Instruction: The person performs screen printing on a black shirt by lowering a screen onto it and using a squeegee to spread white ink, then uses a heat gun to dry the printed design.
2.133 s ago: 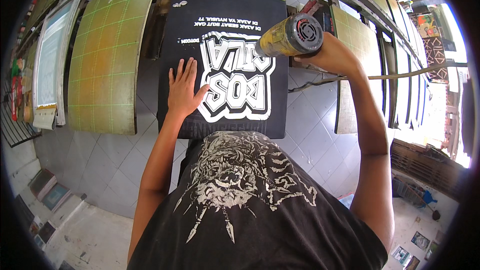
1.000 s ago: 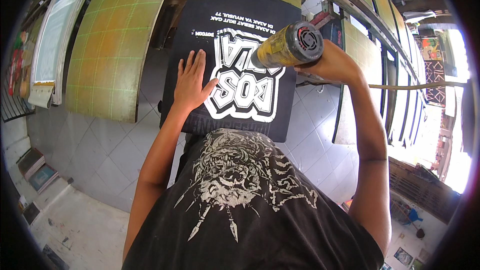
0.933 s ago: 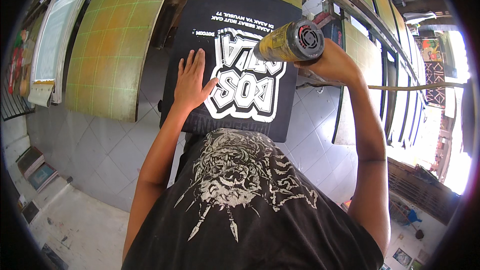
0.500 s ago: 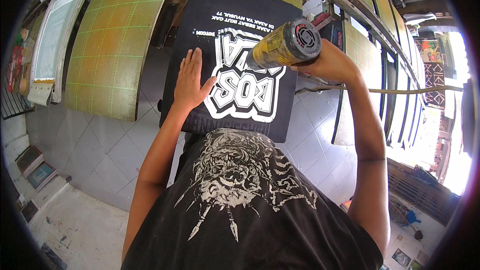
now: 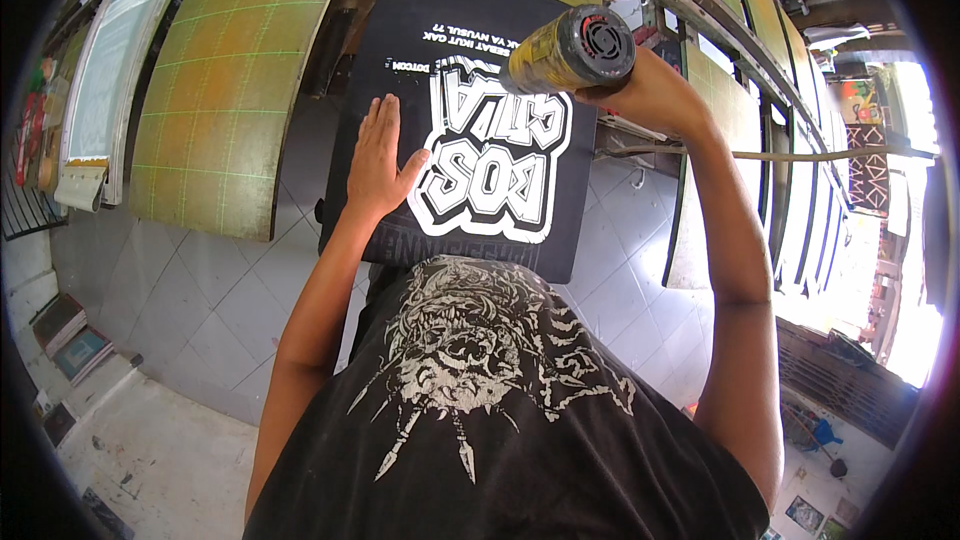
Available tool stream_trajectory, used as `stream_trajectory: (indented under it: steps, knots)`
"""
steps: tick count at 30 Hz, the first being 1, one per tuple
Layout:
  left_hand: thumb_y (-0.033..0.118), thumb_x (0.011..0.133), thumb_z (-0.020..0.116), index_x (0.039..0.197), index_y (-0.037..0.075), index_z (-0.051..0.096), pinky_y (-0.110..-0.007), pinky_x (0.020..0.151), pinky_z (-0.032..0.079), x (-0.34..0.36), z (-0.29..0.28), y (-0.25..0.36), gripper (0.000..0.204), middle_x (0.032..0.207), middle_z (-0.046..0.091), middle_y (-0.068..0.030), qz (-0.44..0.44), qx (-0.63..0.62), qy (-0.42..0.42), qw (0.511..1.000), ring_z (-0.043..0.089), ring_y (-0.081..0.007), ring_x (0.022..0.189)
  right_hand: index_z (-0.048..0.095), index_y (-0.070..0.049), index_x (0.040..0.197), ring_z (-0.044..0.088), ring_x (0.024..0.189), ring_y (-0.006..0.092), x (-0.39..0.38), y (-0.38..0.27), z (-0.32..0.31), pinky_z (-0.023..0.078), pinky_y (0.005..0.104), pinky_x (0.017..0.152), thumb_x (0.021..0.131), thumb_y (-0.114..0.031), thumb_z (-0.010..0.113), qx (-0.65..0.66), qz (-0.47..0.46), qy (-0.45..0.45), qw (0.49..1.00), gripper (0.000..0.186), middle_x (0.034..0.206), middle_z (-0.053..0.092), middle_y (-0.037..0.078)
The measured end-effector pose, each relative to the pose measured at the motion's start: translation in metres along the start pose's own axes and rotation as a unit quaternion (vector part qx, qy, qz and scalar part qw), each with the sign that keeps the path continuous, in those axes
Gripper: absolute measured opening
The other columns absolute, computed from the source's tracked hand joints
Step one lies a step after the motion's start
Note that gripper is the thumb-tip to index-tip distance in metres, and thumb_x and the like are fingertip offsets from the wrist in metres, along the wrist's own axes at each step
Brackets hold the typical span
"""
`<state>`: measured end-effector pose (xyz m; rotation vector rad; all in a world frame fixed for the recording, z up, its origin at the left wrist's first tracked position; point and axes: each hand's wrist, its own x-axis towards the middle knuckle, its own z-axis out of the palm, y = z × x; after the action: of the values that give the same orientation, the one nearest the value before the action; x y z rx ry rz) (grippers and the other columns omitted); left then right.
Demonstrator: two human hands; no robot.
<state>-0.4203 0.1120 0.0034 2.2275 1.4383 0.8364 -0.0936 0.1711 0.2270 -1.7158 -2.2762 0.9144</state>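
Note:
A black fabric panel (image 5: 380, 50), likely a T-shirt, lies stretched flat over a board in front of me, with bold white lettering (image 5: 490, 155) printed on it. My left hand (image 5: 380, 165) rests flat on the fabric left of the print, fingers extended and close together, thumb spread toward the letters. Above the far right part of the print, my right hand (image 5: 650, 95) grips a yellow and black heat gun (image 5: 560, 55). Its vented rear end faces up and its barrel points down at the print. The handle is mostly hidden by my fingers.
A cord (image 5: 800, 155) runs from the heat gun off to the right. Yellowish-green boards with grid lines (image 5: 225, 90) stand at left, more boards (image 5: 715, 120) at right. A framed screen (image 5: 115, 80) is at far left. Grey floor tiles (image 5: 190, 310) lie below.
My right hand has moved the heat gun farther from my body, toward the smaller text, uncovering more of the large print. The cord shifted with it. My left hand stays nearly in place.

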Motion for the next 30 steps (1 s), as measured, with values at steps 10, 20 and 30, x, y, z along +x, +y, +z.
stream_trajectory:
  steps: [10, 20, 30]
  knots:
    - [0.041, 0.095, 0.057, 0.154, -0.002, 0.024, -0.047, 0.12, 0.022, -0.001, 0.001, -0.002, 0.08, 0.158, 0.03, -0.0226, -0.003, -0.006, 0.005, 1.0, 0.024, -0.0411, 0.147, 0.064, -0.007, 0.122, 0.066, 0.103, 0.029, -0.001, 0.003, -0.002, 0.049, 0.0372, 0.093, 0.078, -0.02, 0.079, 0.004, 0.001, -0.006, 1.0, 0.048, 0.113, 0.071, 0.013]
    - [0.048, 0.096, 0.053, 0.152, -0.003, 0.026, -0.048, 0.12, 0.021, -0.002, 0.002, -0.004, 0.081, 0.156, 0.031, -0.024, -0.003, -0.014, 0.005, 1.0, 0.025, -0.0395, 0.147, 0.066, -0.007, 0.118, 0.066, 0.101, 0.0315, 0.001, -0.008, 0.001, 0.05, 0.0375, 0.092, 0.078, -0.021, 0.079, -0.012, -0.007, -0.01, 1.0, 0.044, 0.11, 0.071, 0.015]
    - [0.046, 0.095, 0.054, 0.152, -0.003, 0.028, -0.047, 0.12, 0.021, -0.001, 0.001, -0.004, 0.079, 0.155, 0.033, -0.024, -0.011, -0.017, 0.007, 1.0, 0.025, -0.039, 0.147, 0.065, -0.006, 0.121, 0.066, 0.104, 0.0236, 0.014, -0.005, 0.004, 0.049, 0.0356, 0.096, 0.08, -0.016, 0.078, 0.02, -0.004, -0.014, 1.0, 0.045, 0.114, 0.071, 0.012]
